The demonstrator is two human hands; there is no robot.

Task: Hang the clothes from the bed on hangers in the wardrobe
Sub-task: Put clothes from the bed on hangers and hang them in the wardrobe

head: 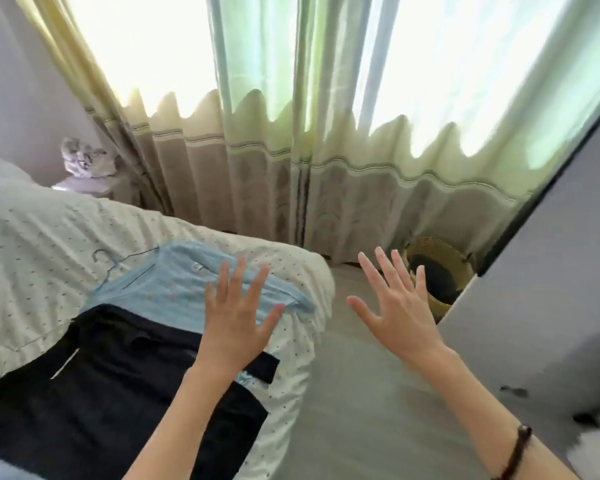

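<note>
A light blue garment point(174, 289) lies spread on the bed point(42, 244), with a thin blue hanger point(110, 263) at its neck, the hook pointing toward the pillows. A black garment point(118, 386) lies nearer to me and overlaps the blue one's lower part. My left hand point(238, 318) hovers above the blue garment's right side, fingers spread and straight, holding nothing. My right hand point(397, 311) is raised over the floor beside the bed, fingers spread wide, also holding nothing. A grey wardrobe door point(548, 289) fills the right edge.
Long green and beige curtains point(291, 168) cover the window behind the bed. A woven basket point(437, 271) stands on the floor by the wardrobe corner. A bedside stand with a crumpled cloth point(84, 162) sits at the back left. Grey floor point(361, 393) runs between bed and wardrobe.
</note>
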